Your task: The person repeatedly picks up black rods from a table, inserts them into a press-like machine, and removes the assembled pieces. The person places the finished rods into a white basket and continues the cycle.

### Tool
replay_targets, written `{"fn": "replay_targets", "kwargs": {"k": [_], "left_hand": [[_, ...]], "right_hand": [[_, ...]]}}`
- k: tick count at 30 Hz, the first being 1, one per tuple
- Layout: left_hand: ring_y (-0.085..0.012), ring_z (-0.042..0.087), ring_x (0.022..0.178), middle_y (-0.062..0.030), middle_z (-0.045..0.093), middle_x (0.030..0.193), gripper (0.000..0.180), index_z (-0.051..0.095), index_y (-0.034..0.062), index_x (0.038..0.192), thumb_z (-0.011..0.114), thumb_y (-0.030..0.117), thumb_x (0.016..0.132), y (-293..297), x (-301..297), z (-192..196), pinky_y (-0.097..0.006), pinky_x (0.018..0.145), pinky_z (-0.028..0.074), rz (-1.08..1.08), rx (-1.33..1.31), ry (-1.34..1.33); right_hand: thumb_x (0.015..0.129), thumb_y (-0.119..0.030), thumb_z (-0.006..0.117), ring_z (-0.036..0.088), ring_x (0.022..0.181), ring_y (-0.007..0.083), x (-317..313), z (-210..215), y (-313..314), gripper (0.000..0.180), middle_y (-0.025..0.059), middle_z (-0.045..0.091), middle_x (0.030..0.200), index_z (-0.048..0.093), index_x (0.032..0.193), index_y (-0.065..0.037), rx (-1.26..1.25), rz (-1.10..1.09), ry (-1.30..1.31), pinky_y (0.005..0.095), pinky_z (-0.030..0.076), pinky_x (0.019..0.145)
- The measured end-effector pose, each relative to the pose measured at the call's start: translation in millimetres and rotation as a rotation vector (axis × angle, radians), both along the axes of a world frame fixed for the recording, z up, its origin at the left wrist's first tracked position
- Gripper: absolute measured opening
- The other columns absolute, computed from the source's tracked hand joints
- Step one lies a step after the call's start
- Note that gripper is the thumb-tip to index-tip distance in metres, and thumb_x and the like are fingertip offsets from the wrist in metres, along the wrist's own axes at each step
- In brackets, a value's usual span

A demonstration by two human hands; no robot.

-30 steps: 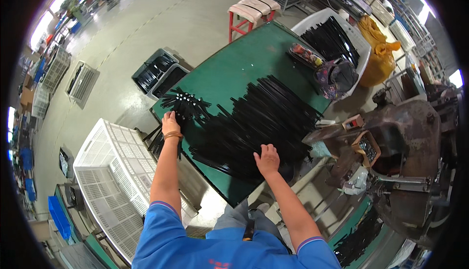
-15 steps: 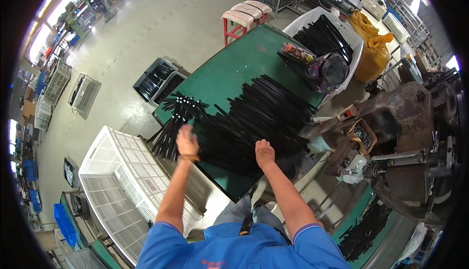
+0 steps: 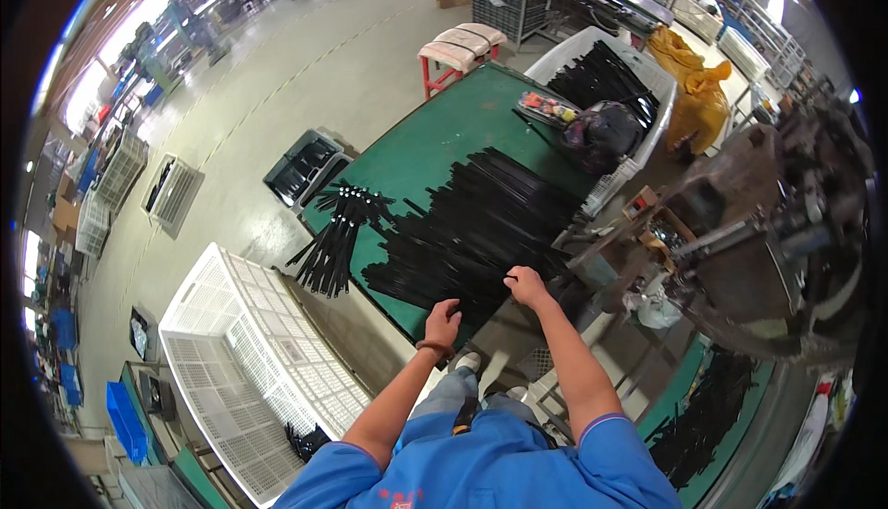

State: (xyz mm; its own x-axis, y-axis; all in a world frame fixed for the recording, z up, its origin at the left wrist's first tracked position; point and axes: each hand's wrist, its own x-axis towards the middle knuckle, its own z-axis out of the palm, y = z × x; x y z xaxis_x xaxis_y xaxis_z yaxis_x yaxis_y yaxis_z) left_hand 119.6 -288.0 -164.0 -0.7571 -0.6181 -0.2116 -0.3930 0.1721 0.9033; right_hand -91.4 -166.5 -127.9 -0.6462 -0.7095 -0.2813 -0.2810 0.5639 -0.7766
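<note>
A wide pile of long, thin black strips (image 3: 472,218) lies across the green table (image 3: 421,139) in front of me. My right hand (image 3: 527,285) is closed at the pile's near right edge, its fingertips pinching the end of a black strip. At the near edge of the table, my left hand (image 3: 442,324) has its fingers curled beside the closest strips; what they hold, if anything, is hidden. To the left, a separate bundle of black strips with pale ends (image 3: 340,232) is fanned out and juts past the table's left edge.
A large white plastic crate (image 3: 268,352) stands left of me, some black pieces inside. At the table's far right are a clear pack (image 3: 548,108), a dark bag (image 3: 606,134) and a white basket of strips (image 3: 661,93). A heavy machine (image 3: 758,241) stands close on the right.
My left hand has moved right and nearer, from beside the fanned bundle to the front of the main pile. My right hand has shifted slightly right. The whole view has turned a little.
</note>
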Motion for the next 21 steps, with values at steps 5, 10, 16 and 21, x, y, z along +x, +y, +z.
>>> {"fn": "replay_targets", "kwargs": {"k": [5,10,16,21], "left_hand": [[-0.0223,0.056,0.106,-0.0102,0.053,0.125,0.040,0.039,0.0063,0.128,0.052,0.017,0.092,30,-50,28,-0.037,0.090,0.046,0.085,1.104,0.273],[-0.0202,0.058,0.097,-0.0124,0.058,0.115,0.020,0.050,0.0091,0.111,0.051,0.009,0.091,67,-83,108,-0.034,0.083,0.048,-0.013,1.225,0.483],[-0.0295,0.051,0.108,-0.0182,0.052,0.121,0.046,0.047,0.0005,0.121,0.064,0.008,0.078,66,-90,163,-0.040,0.088,0.042,-0.018,-0.525,0.606],[-0.0284,0.059,0.095,-0.0079,0.063,0.097,0.028,0.059,0.0075,0.103,0.062,0.022,0.079,119,-116,233,-0.041,0.090,0.041,-1.117,-0.935,0.370]], "right_hand": [[0.091,-0.013,0.053,0.062,0.062,0.0137,40,27,60,0.016,0.0067,0.063,0.076,0.060,0.090,0.001,-0.300,-0.416,-0.866,0.0264,0.051,0.054],[0.091,-0.013,0.053,0.054,0.055,0.0093,84,74,142,0.012,0.0054,0.062,0.076,0.057,0.091,-0.002,-0.543,-0.531,-0.828,0.0237,0.044,0.047],[0.090,-0.012,0.056,0.048,0.054,0.0053,82,141,250,0.012,0.0036,0.061,0.076,0.055,0.096,-0.002,-0.546,-0.542,-0.608,0.0197,0.037,0.047],[0.089,-0.011,0.055,0.048,0.055,0.0049,56,185,301,0.013,0.0021,0.059,0.071,0.057,0.096,-0.001,-0.427,-0.384,-0.544,0.0205,0.037,0.047]]}}
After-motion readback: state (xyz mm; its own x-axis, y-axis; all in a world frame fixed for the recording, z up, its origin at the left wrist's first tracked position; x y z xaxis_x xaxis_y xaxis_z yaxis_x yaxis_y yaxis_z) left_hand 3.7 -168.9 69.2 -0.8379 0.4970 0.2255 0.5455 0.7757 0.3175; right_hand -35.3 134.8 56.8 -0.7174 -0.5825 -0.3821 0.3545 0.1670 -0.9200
